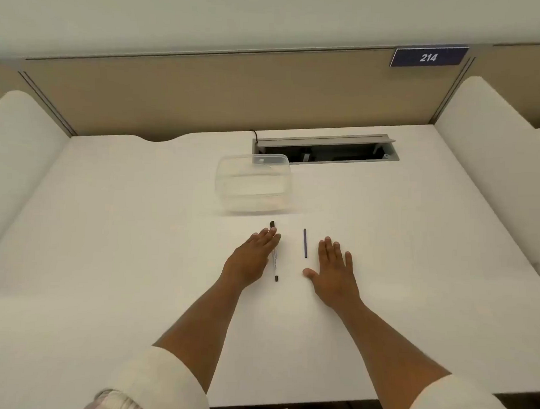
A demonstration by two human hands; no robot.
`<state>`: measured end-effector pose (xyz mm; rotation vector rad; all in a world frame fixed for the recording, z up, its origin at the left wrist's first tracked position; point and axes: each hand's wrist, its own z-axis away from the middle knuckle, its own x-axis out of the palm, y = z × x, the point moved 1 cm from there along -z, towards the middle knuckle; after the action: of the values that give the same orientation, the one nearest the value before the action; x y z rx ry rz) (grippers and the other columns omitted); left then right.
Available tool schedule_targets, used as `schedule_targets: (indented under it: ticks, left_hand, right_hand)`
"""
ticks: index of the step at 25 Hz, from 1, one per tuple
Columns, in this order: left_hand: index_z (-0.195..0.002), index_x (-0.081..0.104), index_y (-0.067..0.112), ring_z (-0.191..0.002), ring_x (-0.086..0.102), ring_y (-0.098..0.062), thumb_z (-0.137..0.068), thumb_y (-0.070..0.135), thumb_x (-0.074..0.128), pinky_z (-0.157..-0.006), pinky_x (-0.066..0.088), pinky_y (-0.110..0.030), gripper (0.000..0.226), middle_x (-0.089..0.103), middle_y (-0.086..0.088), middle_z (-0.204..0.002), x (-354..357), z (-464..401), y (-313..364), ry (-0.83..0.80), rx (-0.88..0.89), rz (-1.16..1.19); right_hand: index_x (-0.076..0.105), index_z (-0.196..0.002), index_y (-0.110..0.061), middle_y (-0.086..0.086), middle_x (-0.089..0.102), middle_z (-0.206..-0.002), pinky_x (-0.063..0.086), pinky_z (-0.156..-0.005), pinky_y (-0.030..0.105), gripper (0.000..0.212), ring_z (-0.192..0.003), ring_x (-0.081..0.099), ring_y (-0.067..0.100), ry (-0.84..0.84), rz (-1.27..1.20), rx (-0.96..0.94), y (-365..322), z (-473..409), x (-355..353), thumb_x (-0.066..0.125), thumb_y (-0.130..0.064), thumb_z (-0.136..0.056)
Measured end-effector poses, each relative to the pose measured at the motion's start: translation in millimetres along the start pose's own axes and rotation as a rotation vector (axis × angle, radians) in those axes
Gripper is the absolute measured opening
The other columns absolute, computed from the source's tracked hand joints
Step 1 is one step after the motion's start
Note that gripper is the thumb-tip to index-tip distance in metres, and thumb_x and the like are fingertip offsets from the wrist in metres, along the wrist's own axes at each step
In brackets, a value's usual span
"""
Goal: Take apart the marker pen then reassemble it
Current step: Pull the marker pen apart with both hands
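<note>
The marker pen's white barrel (274, 262) with black ends lies lengthwise on the white desk (139, 230), its black cap end (272, 225) pointing away from me. My left hand (251, 258) rests flat over the barrel's middle, fingers extended, covering part of it. A thin purple ink rod (305, 243) lies apart to the right, parallel to the barrel. My right hand (333, 270) lies flat on the desk just right of the rod, fingers spread, touching nothing.
A clear plastic container (253, 184) stands just beyond the pen parts. Behind it is an open cable hatch (325, 149) in the desk. A beige partition with a sign reading 214 (428, 57) closes the back; white dividers flank both sides.
</note>
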<state>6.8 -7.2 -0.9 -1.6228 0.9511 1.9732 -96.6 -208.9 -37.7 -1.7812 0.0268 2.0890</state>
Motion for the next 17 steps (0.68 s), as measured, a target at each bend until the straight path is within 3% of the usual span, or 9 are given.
schedule_targets:
  ticks: [4,9,13,17]
  left_hand:
    - [-0.149,0.034,0.028,-0.15,0.013,-0.015,-0.098,-0.001,0.042,-0.108,0.04,-0.034,0.059,0.018,0.008,-0.162,-2.6,-9.1,0.2,-0.004,0.012,-0.019]
    - [-0.137,0.052,0.028,-0.148,0.019,-0.013,-0.098,0.003,0.046,-0.107,0.039,-0.033,0.046,0.029,0.008,-0.158,-1.2,-16.9,-2.8,-0.025,0.024,-0.031]
    - [-0.123,0.063,0.023,-0.146,0.026,-0.015,-0.096,0.006,0.054,-0.109,0.035,-0.03,0.034,0.04,0.006,-0.153,-1.1,-23.9,-3.6,0.006,0.03,-0.013]
    - [-0.109,0.067,0.021,-0.144,0.032,-0.018,-0.095,0.01,0.058,-0.108,0.035,-0.03,0.02,0.045,0.005,-0.15,-0.9,-27.8,-6.5,0.002,0.035,-0.031]
  right_hand:
    - [-0.002,-0.157,-0.012,0.004,-0.009,-0.165,-0.004,-0.123,0.045,0.08,-0.152,-0.01,0.021,-0.001,0.042,0.012,1.4,-0.7,0.0,0.028,-0.059,-0.099]
    - [0.0,-0.157,-0.012,0.004,-0.008,-0.165,-0.003,-0.123,0.046,0.089,-0.152,-0.009,0.023,-0.016,0.048,0.007,1.8,-2.5,3.6,0.007,-0.067,-0.088]
    - [-0.001,-0.157,-0.013,0.003,-0.009,-0.165,-0.004,-0.123,0.045,0.08,-0.152,-0.011,0.022,-0.027,0.038,0.008,2.8,-3.7,3.1,0.026,-0.059,-0.098]
    - [0.001,-0.157,-0.013,0.004,-0.007,-0.166,-0.004,-0.123,0.045,0.08,-0.152,-0.009,0.022,-0.015,0.031,0.005,2.3,-3.1,2.2,0.03,-0.058,-0.098]
